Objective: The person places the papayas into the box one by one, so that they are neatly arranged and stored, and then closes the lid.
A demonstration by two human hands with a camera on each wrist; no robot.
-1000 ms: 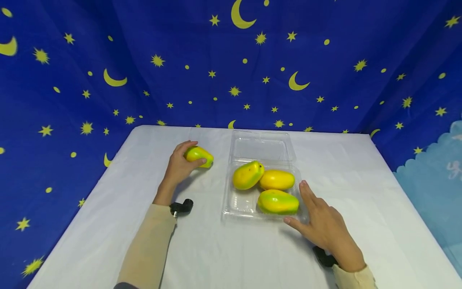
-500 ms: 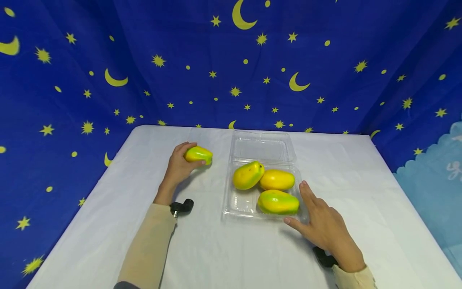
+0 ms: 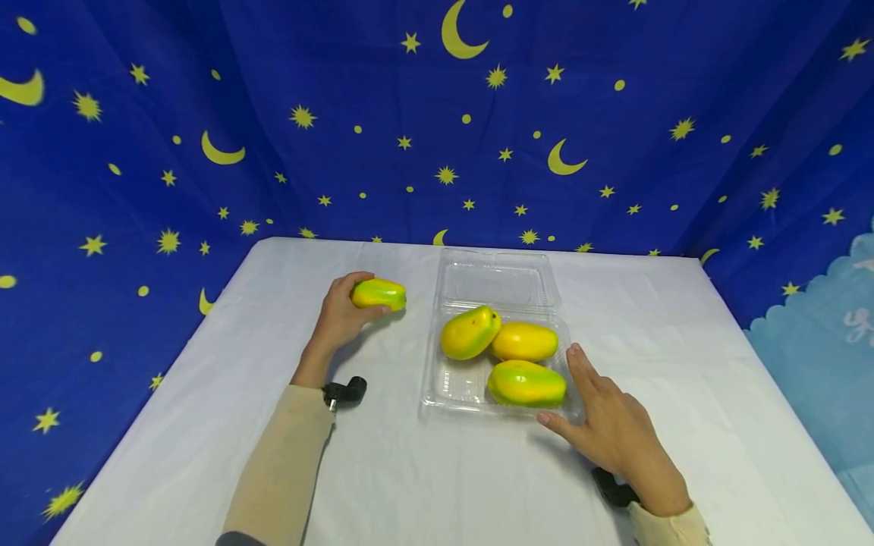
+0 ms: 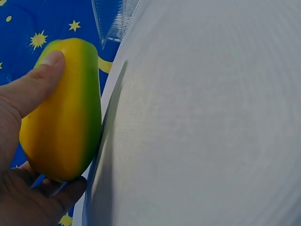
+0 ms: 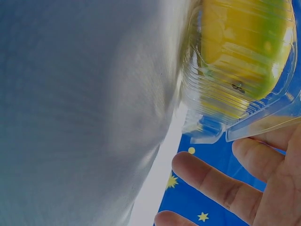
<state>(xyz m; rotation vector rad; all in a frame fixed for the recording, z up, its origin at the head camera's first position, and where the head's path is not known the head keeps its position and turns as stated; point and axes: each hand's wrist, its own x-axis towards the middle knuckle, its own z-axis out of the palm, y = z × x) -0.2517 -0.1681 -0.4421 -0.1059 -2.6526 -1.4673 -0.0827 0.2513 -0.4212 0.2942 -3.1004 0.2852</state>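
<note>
A yellow-green papaya (image 3: pixel 379 293) is gripped by my left hand (image 3: pixel 339 311) on the left of the table. In the left wrist view the thumb lies across the papaya (image 4: pixel 70 113) and fingers curl at its lower end. A clear plastic clamshell box (image 3: pixel 454 390) lies with its lid (image 3: pixel 497 279) folded back, away from me. Inside are three papayas: one tilted against another (image 3: pixel 471 332), one at the middle right (image 3: pixel 524 342), and one in front (image 3: pixel 527 383). My right hand (image 3: pixel 614 421) is spread at the box's right front corner, its fingers by the rim (image 5: pixel 263 122).
A white cloth covers the table (image 3: pixel 423 485). Behind it and along the sides hangs a blue curtain (image 3: pixel 382 91) with yellow moons and stars. A light blue patch (image 3: pixel 819 356) shows at the right. Black wrist mounts (image 3: pixel 347 390) stick out from both wrists.
The papaya in my left hand has turned a little and now points more level to the right. My right hand and the box with its papayas stay put.
</note>
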